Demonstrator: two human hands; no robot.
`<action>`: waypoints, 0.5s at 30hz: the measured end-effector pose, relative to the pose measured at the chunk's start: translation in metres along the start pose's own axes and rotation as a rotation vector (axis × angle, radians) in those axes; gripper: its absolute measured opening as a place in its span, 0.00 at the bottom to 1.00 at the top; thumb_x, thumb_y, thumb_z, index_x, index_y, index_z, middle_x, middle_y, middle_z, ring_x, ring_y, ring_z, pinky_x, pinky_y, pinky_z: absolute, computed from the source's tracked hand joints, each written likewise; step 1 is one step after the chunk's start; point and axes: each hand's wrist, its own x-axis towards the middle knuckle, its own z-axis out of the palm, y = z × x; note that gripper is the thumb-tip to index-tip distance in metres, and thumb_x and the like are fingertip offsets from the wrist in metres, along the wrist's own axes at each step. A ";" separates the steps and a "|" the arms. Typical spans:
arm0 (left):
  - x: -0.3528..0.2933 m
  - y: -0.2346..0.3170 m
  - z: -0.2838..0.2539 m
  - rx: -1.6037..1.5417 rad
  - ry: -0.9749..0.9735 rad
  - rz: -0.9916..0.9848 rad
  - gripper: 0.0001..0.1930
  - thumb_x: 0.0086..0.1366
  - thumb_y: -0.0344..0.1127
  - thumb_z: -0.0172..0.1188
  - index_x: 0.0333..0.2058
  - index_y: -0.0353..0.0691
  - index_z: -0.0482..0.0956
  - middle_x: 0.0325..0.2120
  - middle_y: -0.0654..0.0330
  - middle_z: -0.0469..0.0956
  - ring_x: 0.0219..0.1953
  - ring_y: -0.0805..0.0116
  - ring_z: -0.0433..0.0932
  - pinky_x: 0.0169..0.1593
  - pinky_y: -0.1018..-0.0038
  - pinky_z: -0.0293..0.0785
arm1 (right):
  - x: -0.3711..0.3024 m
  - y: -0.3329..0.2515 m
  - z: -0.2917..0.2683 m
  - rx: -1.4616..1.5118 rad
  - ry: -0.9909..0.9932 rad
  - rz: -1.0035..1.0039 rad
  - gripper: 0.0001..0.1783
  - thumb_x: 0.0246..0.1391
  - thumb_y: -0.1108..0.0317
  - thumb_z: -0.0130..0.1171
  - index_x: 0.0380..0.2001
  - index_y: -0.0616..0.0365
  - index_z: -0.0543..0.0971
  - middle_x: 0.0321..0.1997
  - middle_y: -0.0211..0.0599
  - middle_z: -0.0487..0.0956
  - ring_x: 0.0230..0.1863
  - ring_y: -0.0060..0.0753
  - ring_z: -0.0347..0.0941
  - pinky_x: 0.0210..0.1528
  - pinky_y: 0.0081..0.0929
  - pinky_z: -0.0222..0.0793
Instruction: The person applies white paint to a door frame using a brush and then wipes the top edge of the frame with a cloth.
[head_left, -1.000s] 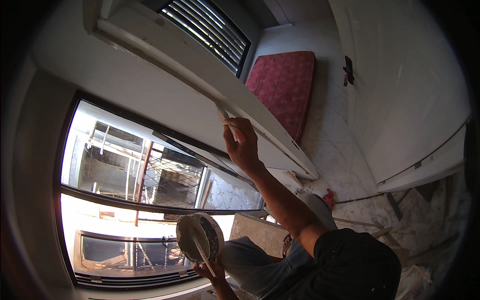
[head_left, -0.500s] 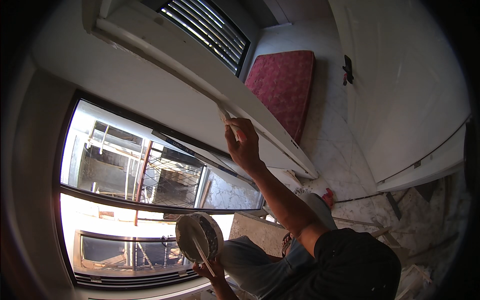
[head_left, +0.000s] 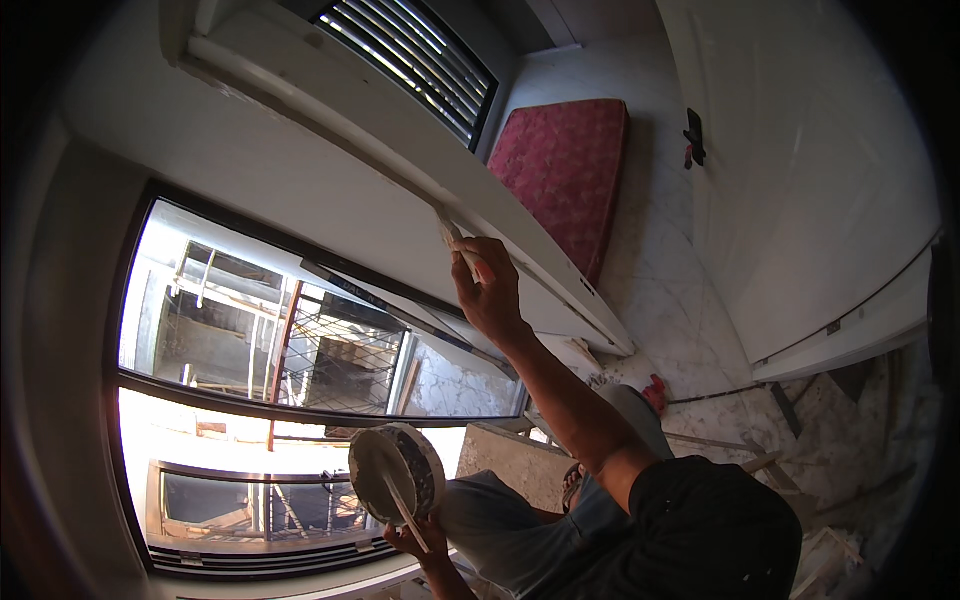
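My right hand [head_left: 488, 290] is raised at the wall beside a white door frame [head_left: 400, 170]. Its fingers pinch a pale, flat-ended tool [head_left: 447, 230], whose tip meets the seam where frame and wall join. Whether this is a brush or a scraper is too small to make out. Low down, my left hand [head_left: 418, 540] supports a round, smeared tub [head_left: 425, 468] from below, tilted so its inside shows greyish. A thin stick [head_left: 402, 500] leans in the tub and sticks out past its rim, close to my left fingers.
Left is a dark-framed window [head_left: 130, 300] with scaffolding beyond. Past the frame lie a red mattress [head_left: 565, 170] on a marble floor [head_left: 660, 260] and a white door [head_left: 800, 180] with a black handle [head_left: 694, 138]. Wood scraps [head_left: 830, 570] litter the lower right floor.
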 end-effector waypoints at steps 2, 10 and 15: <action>-0.004 -0.001 0.009 0.090 -0.025 0.056 0.44 0.43 0.26 0.78 0.51 0.43 0.52 0.51 0.46 0.68 0.48 0.55 0.78 0.46 0.64 0.81 | -0.001 0.003 -0.003 -0.010 -0.002 -0.001 0.11 0.53 0.76 0.60 0.40 0.59 0.76 0.36 0.42 0.76 0.39 0.45 0.75 0.40 0.37 0.74; -0.008 -0.001 0.005 0.424 -0.145 0.343 0.44 0.43 0.28 0.78 0.52 0.44 0.52 0.51 0.49 0.66 0.48 0.56 0.77 0.45 0.67 0.81 | -0.003 0.003 -0.003 -0.012 -0.008 -0.004 0.10 0.52 0.77 0.60 0.39 0.59 0.76 0.37 0.42 0.77 0.39 0.45 0.75 0.40 0.37 0.74; -0.008 0.000 0.000 0.612 -0.122 0.419 0.44 0.44 0.26 0.77 0.52 0.45 0.52 0.52 0.48 0.65 0.50 0.55 0.76 0.47 0.64 0.82 | -0.007 0.012 -0.004 -0.035 -0.015 -0.026 0.10 0.53 0.75 0.60 0.40 0.59 0.76 0.37 0.43 0.77 0.39 0.46 0.75 0.41 0.38 0.74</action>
